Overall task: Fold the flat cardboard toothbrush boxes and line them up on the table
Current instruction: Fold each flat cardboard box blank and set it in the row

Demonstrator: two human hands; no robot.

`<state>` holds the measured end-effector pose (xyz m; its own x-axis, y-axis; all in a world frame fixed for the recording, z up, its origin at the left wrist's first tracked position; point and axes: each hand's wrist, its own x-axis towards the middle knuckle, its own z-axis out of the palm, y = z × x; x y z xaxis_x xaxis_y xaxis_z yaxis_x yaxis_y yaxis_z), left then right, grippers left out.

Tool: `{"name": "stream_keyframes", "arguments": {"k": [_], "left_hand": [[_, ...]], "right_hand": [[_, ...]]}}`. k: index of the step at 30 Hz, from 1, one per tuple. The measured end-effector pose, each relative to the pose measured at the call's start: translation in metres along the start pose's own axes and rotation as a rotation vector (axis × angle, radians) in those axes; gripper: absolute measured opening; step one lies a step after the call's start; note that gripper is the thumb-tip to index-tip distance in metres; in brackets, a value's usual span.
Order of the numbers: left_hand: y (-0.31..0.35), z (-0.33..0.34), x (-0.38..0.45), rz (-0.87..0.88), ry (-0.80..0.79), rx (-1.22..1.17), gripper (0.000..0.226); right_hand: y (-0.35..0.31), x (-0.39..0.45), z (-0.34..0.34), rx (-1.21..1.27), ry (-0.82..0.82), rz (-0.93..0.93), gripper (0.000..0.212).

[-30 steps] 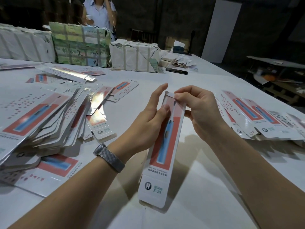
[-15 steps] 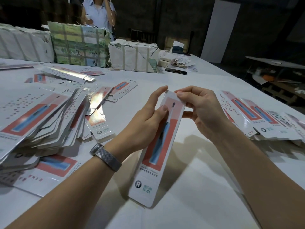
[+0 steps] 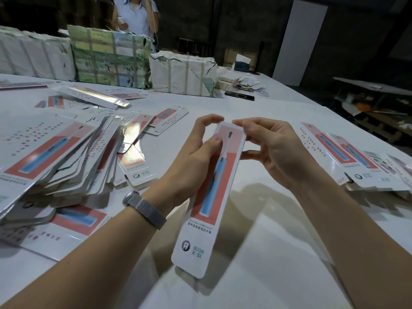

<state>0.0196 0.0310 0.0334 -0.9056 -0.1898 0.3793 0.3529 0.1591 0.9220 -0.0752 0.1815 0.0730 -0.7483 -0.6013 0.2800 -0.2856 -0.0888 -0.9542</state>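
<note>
Holding toothbrush box (image 3: 214,190) tilted above table (image 3: 278,253): left hand (image 3: 191,161) grips left edge, right hand (image 3: 274,150) pinches top end; risk — uneven squeeze creases panel, top flap misfolds, box slips toward flat stack (image 3: 55,166)

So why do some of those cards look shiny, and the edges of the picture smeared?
Head view: light glares off the glossy flat boxes left of the held box; the stack at the left edge looks blurred and stretched by the wide lens; the arms cast shadows on the table.

White toothbrush box (image 3: 214,190) — red panel (blue brush print) — silver watchband (image 3: 146,208).
</note>
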Motion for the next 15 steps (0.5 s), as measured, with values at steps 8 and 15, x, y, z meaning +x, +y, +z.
{"name": "stream_keyframes", "arguments": {"k": [8, 15], "left_hand": [[-0.003, 0.005, 0.008, -0.012, 0.119, 0.000, 0.020], [0.004, 0.001, 0.012, -0.084, 0.216, -0.275, 0.029]], "right_hand": [[0.006, 0.002, 0.011, -0.018, 0.018, 0.031, 0.027], [0.009, -0.004, 0.024, -0.669, 0.028, -0.170, 0.074]]}}
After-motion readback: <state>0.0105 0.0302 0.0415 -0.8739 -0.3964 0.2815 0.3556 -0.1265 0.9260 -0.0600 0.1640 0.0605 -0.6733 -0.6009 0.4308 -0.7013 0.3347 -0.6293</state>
